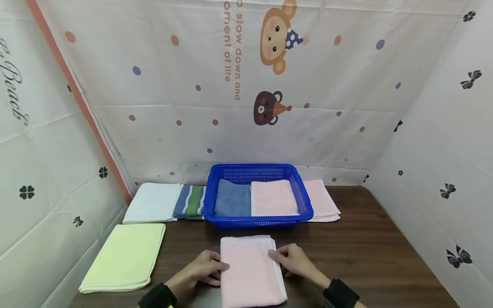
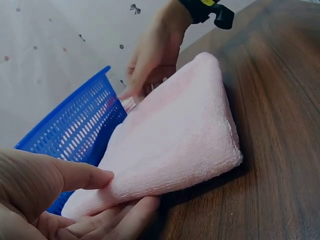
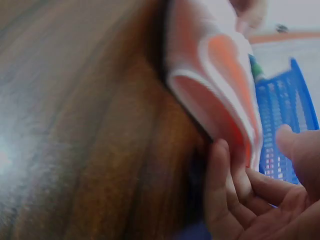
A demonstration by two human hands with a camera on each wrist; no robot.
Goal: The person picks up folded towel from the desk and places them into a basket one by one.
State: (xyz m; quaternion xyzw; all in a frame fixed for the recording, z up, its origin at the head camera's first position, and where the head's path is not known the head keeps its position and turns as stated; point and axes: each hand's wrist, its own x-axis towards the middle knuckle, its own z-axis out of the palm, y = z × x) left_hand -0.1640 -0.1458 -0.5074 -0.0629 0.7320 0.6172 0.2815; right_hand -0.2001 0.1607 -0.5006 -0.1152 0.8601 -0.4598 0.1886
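Dark wooden tabletop (image 1: 366, 252) carries a folded pink terry towel (image 1: 250, 269) just before the blue plastic basket (image 1: 258, 171). Left hand (image 1: 206, 268) and right hand (image 1: 294, 259) pinch its side edges; lifting both sides evenly should keep the folds aligned.

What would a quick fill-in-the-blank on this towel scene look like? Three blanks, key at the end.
1. Both hands hold a folded ____ towel on the wooden table.
2. The blue basket holds a pink towel and a ____ one.
3. The left hand grips the towel's left edge; the right hand grips its ____ edge.

Missing words: pink; blue; right
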